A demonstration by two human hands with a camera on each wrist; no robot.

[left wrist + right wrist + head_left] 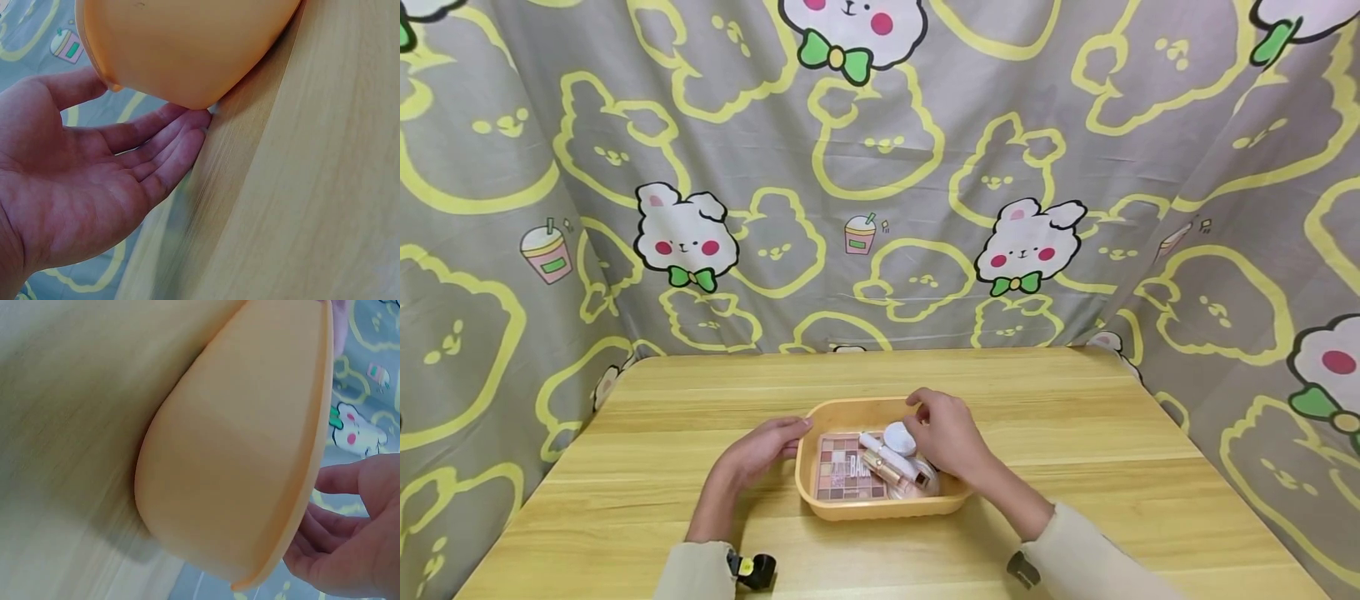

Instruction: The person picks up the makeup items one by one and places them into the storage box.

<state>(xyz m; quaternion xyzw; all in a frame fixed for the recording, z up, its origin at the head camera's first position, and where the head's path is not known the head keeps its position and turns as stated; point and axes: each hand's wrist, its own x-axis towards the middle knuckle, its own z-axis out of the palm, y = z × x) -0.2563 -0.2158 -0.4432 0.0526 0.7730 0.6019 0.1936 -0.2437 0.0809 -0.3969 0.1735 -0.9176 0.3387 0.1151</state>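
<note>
A yellow-orange plastic basket (883, 510) stands on the wooden table, holding several cosmetics. My left hand (763, 450) holds its left end, with the thumb at the rim and the other fingers against the outer wall, as the left wrist view shows. Inside lie an eyeshadow palette (842, 479) with many colour squares, a white tube (887, 454), a gold-and-clear tube (886, 471) and a round white case (898, 438). Over the basket's right end, my right hand (951, 433) reaches in with bent fingers, thumb close to the round case. Its fingertips are partly hidden behind the rim in the right wrist view.
Light wood table (700, 392) extends around the basket on all sides. A grey curtain (925, 183) printed with yellow outlines and white rabbits hangs behind it and along both sides. Black straps with a small device (756, 571) sit at the sleeve cuffs.
</note>
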